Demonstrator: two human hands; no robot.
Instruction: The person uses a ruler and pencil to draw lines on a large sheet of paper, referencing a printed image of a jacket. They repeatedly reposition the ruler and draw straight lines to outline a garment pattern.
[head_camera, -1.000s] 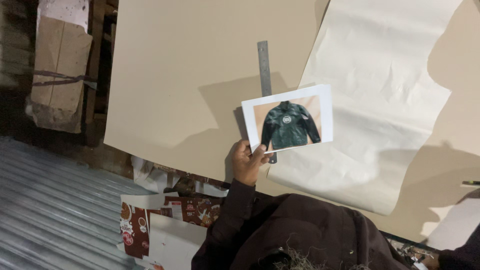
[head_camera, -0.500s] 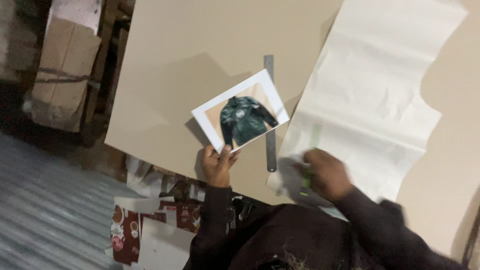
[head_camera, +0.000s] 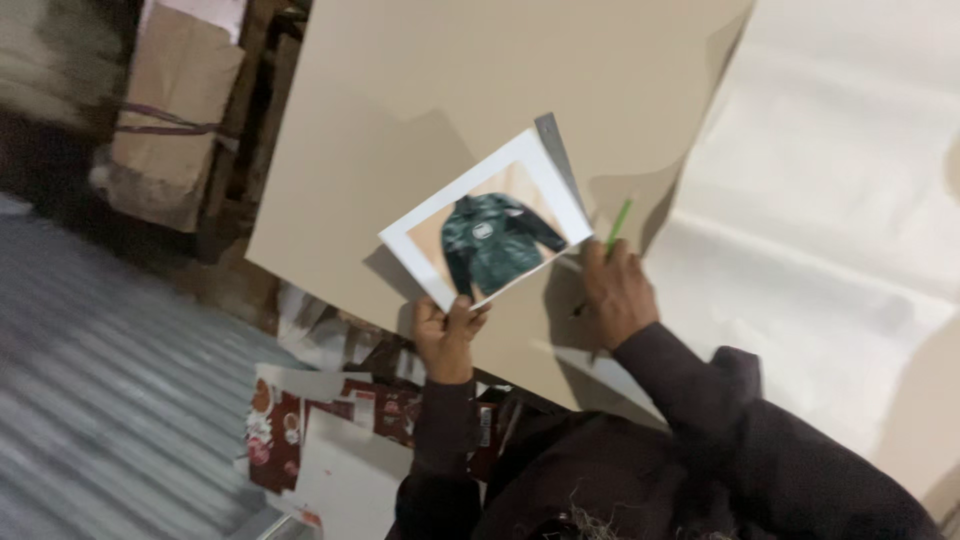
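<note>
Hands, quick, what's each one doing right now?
Left hand: closed on the jacket photo, holding it up.
Right hand: closed around a green pencil on the tan board.

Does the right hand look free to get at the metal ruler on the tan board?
Probably yes. The right hand, holding a green pencil, rests beside the metal ruler; the photo in the left hand covers only part of it.

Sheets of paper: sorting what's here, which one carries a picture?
The white-bordered sheet pinched in the left hand shows a dark green jacket; the big tan sheet and the creased white sheet are blank.
</note>
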